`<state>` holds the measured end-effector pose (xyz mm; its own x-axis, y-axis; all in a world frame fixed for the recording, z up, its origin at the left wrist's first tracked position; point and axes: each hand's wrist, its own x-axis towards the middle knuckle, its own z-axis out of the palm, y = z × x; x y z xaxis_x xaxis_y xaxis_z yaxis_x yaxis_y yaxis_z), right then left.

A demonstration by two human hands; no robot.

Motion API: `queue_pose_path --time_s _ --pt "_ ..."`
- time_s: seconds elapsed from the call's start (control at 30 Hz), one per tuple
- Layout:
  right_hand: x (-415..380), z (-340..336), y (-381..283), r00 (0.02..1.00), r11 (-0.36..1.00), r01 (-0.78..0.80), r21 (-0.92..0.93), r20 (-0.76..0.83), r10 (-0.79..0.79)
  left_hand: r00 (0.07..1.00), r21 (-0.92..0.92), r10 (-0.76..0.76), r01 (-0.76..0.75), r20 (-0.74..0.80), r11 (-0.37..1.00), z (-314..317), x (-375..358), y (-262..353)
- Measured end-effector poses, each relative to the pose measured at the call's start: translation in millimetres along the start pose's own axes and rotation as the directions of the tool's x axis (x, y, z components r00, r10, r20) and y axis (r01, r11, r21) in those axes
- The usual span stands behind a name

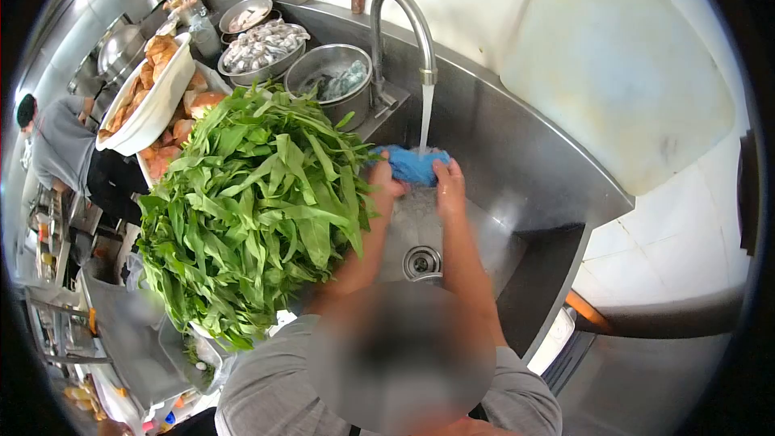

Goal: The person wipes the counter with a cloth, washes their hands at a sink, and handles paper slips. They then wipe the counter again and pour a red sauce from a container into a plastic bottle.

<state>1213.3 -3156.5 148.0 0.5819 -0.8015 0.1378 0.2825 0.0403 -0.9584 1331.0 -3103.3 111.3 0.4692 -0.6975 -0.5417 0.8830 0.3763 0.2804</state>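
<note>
Both hands grip a crumpled blue cloth [413, 167] beneath the running tap [427, 40]. My left hand [387, 181] has its fingers closed on the left end, partly hidden by leaves. At the right end, my right hand [450, 186] is closed on the cloth too. Water from the spout falls onto the cloth's middle. Below lies the steel sink [492, 133], with a round drain [421, 262] in its floor. A large heap of long green leaves [250, 210] rises just left of my left forearm.
Behind the leaves stand a steel pot [329, 73], a bowl of greyish seafood-like pieces [264, 46] and a white tub [149, 101] of brownish pieces. A cutting board [622, 64] leans on the right wall. Another person [64, 141] bends over at the far left.
</note>
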Motion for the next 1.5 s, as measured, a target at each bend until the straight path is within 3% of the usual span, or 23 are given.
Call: queue_pose_path --time_s 0.07,0.1,0.17,0.2,0.3,0.33,0.4,0.43,0.5,0.57,0.67,0.7,0.77,0.87,0.9,1.0,1.07,1.13,1.17,1.23,1.3,1.4,1.5 --pt "-16 34 -9 0.982 0.959 0.171 -0.227 -0.044 -0.185 0.994 0.066 -0.105 0.107 -0.037 0.992 -22 12 -21" --pt "-28 50 -20 0.981 0.877 0.183 -0.445 0.029 -0.191 0.992 -0.031 -0.039 0.043 0.12 0.999 -30 6 -32" --pt "-29 56 -19 0.853 0.605 0.454 -0.654 0.122 -0.508 0.908 -0.254 0.138 -0.037 0.396 0.966 -45 -7 -52" --pt "-29 56 -18 0.75 0.42 0.547 -0.724 0.202 -0.629 0.76 -0.283 0.059 0.167 0.647 0.944 -18 -38 -46" --pt "19 28 -13 0.976 0.729 0.022 -0.684 -0.144 -0.165 0.936 0.242 -0.216 0.149 0.279 0.959 8 -8 -41" --pt "20 25 -12 0.975 0.74 0.012 -0.672 -0.157 -0.159 0.986 0.378 -0.145 0.102 0.087 0.92 11 -16 -40" --pt "24 21 -12 0.972 0.756 -0.001 -0.654 -0.178 -0.153 0.983 0.293 -0.156 0.121 0.1 0.949 14 -18 -36" --pt "13 28 -16 0.963 0.729 0.162 -0.665 -0.056 -0.265 0.981 0.248 -0.162 0.131 0.11 0.96 15 -14 -35" --pt "-26 48 -29 0.867 0.621 0.467 -0.629 0.187 -0.462 0.745 0.316 -0.13 -0.113 0.654 0.942 -20 19 -17" --pt "-17 35 -8 0.947 0.643 0.29 -0.709 0.118 -0.298 0.922 0.349 0.047 -0.192 0.385 0.917 -37 11 -25" --pt "11 4 12 0.988 0.551 -0.037 -0.834 -0.114 -0.106 0.986 0.636 0.149 -0.162 0.075 0.754 21 -28 -23" --pt "21 -6 15 0.976 0.487 -0.151 -0.86 -0.207 -0.063 0.972 0.712 0.188 -0.233 0.143 0.663 27 -31 -22" --pt "29 -14 25 0.986 0.765 -0.118 -0.633 -0.166 0.015 0.929 0.816 0.238 -0.363 0.282 0.45 33 -37 -18" --pt "39 -21 39 0.923 0.899 -0.385 -0.207 -0.097 0.372 0.939 0.865 -0.018 -0.309 0.344 0.395 57 -72 0" --pt "41 -20 42 0.856 0.853 -0.517 -0.065 -0.042 0.516 0.954 0.77 0.047 -0.267 0.296 0.579 51 -64 0" --pt "28 5 -1 0.936 0.919 -0.321 0.227 -0.07 0.344 0.992 0.411 0.088 -0.12 0.095 0.904 14 -11 -7" --pt "21 27 -13 0.947 0.946 -0.265 0.189 -0.135 0.292 0.999 0.266 -0.036 0.044 -0.036 0.963 -2 13 -12" --pt "7 56 -37 0.973 0.989 -0.114 0.091 -0.192 0.13 0.997 0.341 0.053 -0.034 -0.047 0.94 11 4 -19" --pt "11 51 -29 0.97 0.988 -0.074 -0.137 -0.239 0.039 0.994 0.378 0.099 -0.073 -0.049 0.923 17 -3 -19" --pt "23 39 -17 0.953 0.825 -0.015 -0.565 -0.259 -0.16 0.861 0.84 0.359 -0.466 0.36 0.276 26 -13 -14" --pt "23 27 -11 0.939 0.933 -0.17 -0.316 -0.338 0.057 0.814 0.643 0.577 -0.477 0.066 0.599 60 -16 -14" --pt "12 15 -13 0.921 0.95 -0.304 -0.073 -0.277 0.274 0.891 0.394 0.453 -0.408 -0.024 0.823 89 -24 12" --pt "5 4 -8 0.923 0.919 -0.376 -0.119 -0.138 0.36 0.895 0.237 0.436 -0.407 -0.088 0.882 93 -7 20"
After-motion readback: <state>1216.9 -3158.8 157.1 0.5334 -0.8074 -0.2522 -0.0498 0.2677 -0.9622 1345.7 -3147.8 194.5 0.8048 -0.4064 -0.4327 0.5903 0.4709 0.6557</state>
